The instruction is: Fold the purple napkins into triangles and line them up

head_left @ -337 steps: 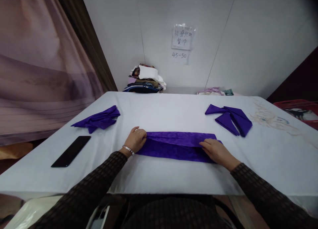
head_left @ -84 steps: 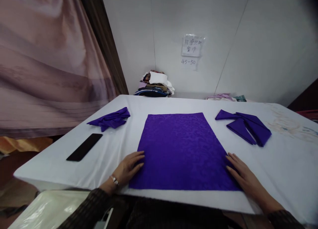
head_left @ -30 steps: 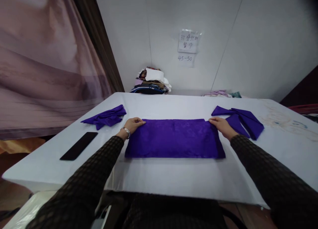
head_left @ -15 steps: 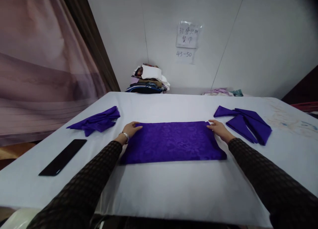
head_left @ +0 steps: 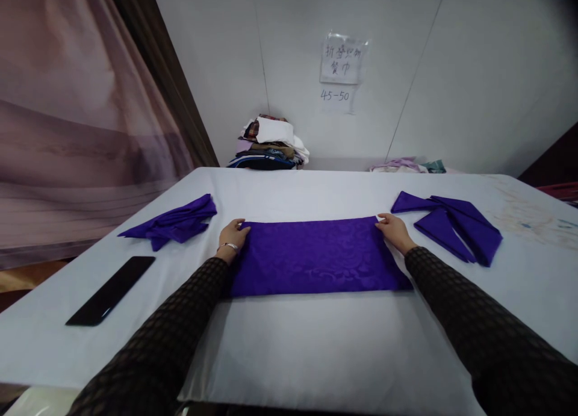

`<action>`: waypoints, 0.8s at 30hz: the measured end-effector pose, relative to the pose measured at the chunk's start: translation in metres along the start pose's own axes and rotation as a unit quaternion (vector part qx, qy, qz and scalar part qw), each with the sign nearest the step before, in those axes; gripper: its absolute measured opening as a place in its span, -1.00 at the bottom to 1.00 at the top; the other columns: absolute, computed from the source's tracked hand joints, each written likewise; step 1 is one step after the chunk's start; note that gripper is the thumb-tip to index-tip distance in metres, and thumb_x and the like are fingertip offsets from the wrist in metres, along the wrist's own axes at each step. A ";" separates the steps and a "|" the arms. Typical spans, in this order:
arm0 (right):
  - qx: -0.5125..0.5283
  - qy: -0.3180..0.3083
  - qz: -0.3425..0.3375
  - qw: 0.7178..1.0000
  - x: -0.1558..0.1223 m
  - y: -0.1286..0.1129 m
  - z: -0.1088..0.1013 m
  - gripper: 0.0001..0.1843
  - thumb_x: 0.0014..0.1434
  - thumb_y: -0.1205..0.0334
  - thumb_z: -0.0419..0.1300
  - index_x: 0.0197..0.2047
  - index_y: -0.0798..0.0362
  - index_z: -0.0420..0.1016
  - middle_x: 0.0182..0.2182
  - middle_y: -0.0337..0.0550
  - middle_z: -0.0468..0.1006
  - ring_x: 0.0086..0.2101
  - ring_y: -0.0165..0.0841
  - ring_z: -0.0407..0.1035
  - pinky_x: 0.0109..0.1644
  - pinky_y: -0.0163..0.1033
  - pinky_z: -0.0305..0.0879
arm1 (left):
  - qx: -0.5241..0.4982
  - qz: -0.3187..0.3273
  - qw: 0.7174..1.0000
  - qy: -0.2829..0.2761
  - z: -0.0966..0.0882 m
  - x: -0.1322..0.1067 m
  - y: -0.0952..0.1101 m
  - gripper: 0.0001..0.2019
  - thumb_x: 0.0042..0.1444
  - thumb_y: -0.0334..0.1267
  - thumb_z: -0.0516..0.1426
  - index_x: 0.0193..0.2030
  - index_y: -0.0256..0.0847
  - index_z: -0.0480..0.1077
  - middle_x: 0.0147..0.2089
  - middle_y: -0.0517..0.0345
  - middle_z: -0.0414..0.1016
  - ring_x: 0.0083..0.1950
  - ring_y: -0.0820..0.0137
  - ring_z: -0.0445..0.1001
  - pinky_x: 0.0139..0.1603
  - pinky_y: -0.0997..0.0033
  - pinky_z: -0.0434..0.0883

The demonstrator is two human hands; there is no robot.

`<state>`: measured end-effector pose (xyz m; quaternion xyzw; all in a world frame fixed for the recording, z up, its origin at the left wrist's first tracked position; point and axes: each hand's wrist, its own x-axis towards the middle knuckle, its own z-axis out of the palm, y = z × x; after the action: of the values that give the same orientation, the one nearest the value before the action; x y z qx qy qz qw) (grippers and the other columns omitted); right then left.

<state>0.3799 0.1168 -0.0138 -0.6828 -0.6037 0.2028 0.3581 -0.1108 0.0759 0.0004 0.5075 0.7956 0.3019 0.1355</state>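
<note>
A purple patterned napkin [head_left: 311,256] lies as a wide rectangle on the white-covered table [head_left: 325,350], its long sides running left to right. At its far left corner, my left hand [head_left: 233,238] pinches the edge between thumb and fingers; a silver bracelet is on that wrist. The far right corner is pinched by my right hand [head_left: 394,230]. Beside my left hand lies a folded purple cloth [head_left: 176,223]. Another folded purple cloth [head_left: 456,226], with pointed ends, rests to the right of my right hand.
A black phone-like slab [head_left: 112,289] lies on the table at left. Behind the far edge are a pile of clothes [head_left: 268,145] and some lower cloths [head_left: 401,165]. Handwritten paper signs [head_left: 342,61] hang on the wall. A pink curtain [head_left: 85,121] borders the left side.
My left hand has shifted slightly left along the napkin's far edge. My right hand has moved a little up, and the far right corner is drawn slightly higher.
</note>
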 end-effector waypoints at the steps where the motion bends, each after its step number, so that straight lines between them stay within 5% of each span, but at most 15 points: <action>1: -0.008 0.001 0.000 1.000 0.000 0.000 0.000 -0.62 -0.04 0.29 0.17 -0.10 0.17 0.47 -0.49 -0.21 0.48 -0.48 -0.39 0.34 -0.41 -0.32 0.21 | 0.006 0.000 1.000 0.001 0.000 0.000 0.000 -0.61 0.03 -0.21 0.15 0.03 -0.19 0.39 -0.06 0.00 0.53 0.01 0.27 0.46 -0.01 0.37 0.38; 9: -0.070 -0.005 -0.007 0.997 -0.004 -0.005 -0.001 -0.59 -0.01 0.31 0.16 -0.04 0.16 0.45 -0.45 -0.18 0.52 -0.42 -0.35 0.37 -0.35 -0.29 0.23 | 0.075 0.011 0.997 -0.027 -0.004 -0.005 0.011 -0.57 0.03 -0.17 0.14 0.07 -0.19 0.35 -0.07 0.03 0.51 -0.04 0.24 0.47 -0.05 0.34 0.38; 14: -0.147 0.002 -0.034 0.989 -0.009 -0.013 -0.010 -0.52 0.04 0.26 0.14 0.06 0.19 0.38 -0.17 0.02 0.52 -0.25 -0.24 0.41 -0.15 -0.16 0.31 | 0.042 0.018 0.999 -0.003 -0.019 -0.011 0.017 -0.50 0.07 -0.10 0.10 0.12 -0.30 0.27 0.05 -0.05 0.44 -0.08 0.27 0.48 -0.06 0.33 0.40; 18: -0.136 -0.011 -0.180 0.974 -0.045 -0.037 -0.006 -0.58 0.12 0.21 0.07 0.05 0.10 0.39 -0.02 0.03 0.46 -0.03 -0.19 0.33 0.08 -0.05 0.22 | 0.056 0.152 0.987 -0.015 -0.027 -0.049 0.023 -0.54 0.11 -0.07 0.06 0.09 -0.28 0.31 0.10 -0.07 0.40 0.06 0.24 0.41 0.08 0.26 0.34; 21: -0.103 -0.102 -0.284 0.948 -0.099 -0.068 0.009 -0.53 0.20 0.07 0.01 0.14 0.03 0.33 0.11 0.00 0.36 0.12 -0.20 0.20 0.19 0.02 0.10 | 0.078 0.308 0.944 -0.092 -0.020 -0.097 0.028 -0.50 0.14 0.01 0.02 0.15 -0.24 0.27 0.20 -0.06 0.31 0.23 0.23 0.24 0.24 0.19 0.19; 24: -0.140 -0.198 -0.331 0.912 -0.157 -0.102 0.025 -0.40 0.23 -0.10 -0.05 0.26 -0.01 0.17 0.26 0.00 0.14 0.25 -0.15 -0.05 0.27 0.13 -0.17 | 0.139 0.372 0.903 -0.164 -0.008 -0.138 0.031 -0.41 0.15 0.11 -0.03 0.24 -0.15 0.17 0.32 -0.03 0.12 0.35 0.17 0.04 0.30 -0.01 0.02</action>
<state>0.2635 -0.0274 0.0200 -0.4333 -0.8756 0.1169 0.1787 -0.0305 -0.0402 0.0128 0.8224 0.5496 0.1290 0.0706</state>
